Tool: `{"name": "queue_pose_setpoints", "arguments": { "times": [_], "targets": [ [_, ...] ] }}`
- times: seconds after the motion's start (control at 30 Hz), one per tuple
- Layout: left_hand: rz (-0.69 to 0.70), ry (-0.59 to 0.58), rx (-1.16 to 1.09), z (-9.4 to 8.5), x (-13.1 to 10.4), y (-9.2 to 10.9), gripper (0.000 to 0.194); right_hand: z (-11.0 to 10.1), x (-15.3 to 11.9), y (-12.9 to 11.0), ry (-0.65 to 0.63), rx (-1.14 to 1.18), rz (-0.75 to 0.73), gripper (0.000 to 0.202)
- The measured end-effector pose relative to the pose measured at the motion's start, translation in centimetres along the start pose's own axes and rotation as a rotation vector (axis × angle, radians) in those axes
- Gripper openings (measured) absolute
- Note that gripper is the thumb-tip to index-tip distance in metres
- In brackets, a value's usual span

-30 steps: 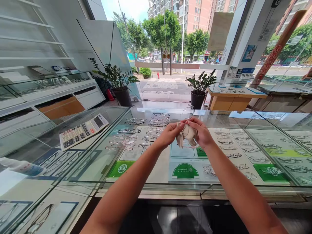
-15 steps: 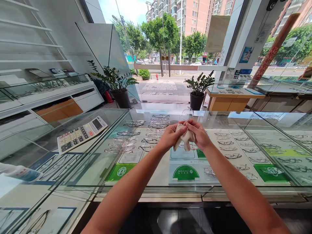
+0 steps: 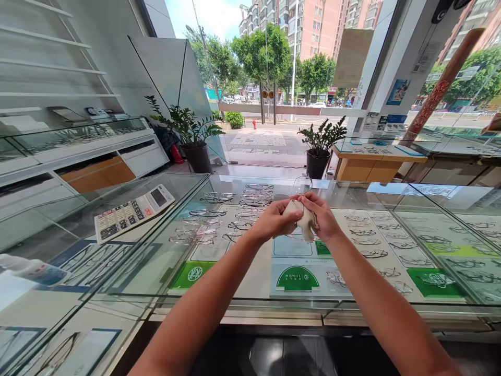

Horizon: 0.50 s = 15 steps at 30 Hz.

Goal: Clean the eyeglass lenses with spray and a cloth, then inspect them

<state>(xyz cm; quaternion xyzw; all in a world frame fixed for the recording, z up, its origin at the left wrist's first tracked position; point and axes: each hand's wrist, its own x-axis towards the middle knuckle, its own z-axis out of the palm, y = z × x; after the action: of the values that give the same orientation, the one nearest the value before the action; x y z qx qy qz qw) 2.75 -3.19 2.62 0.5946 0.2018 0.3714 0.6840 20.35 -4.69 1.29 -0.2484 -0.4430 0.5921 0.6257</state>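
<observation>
Above the glass counter, both my hands meet around a pale beige cloth (image 3: 305,222) and a pair of thin-rimmed eyeglasses (image 3: 295,184). One round lens rim sticks up past the fingers; the rest of the frame is hidden by the cloth and hands. My left hand (image 3: 276,218) is closed, its thumb pressing on the cloth. Closed as well, my right hand (image 3: 321,215) pinches the eyeglasses, with the cloth bunched against its fingers. Rows of eyeglasses (image 3: 207,213) lie in the display case below.
A white calculator (image 3: 135,213) lies on the glass counter (image 3: 250,301) to the left, with a white bottle (image 3: 35,270) nearer me. Beyond the counter stand two potted plants (image 3: 198,156), (image 3: 318,162). More display cases (image 3: 381,156) line the right side.
The cloth has shifted and bunched under my left thumb, covering more of the eyeglasses. Both hands stay together in nearly the same place; the view has tilted slightly.
</observation>
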Motion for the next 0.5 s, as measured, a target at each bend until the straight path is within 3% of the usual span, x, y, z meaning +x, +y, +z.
{"name": "queue_pose_setpoints", "arguments": {
  "times": [0.23,0.5],
  "targets": [
    [0.155,0.278,-0.017,1.2,0.9,-1.1,0.058,1.6,-0.5,0.5,0.014,-0.036,-0.053,0.029],
    [0.062,0.265,-0.084,0.1,1.4,-1.5,0.06,0.5,0.0,-0.6,0.104,-0.098,-0.124,0.029]
  ]
}}
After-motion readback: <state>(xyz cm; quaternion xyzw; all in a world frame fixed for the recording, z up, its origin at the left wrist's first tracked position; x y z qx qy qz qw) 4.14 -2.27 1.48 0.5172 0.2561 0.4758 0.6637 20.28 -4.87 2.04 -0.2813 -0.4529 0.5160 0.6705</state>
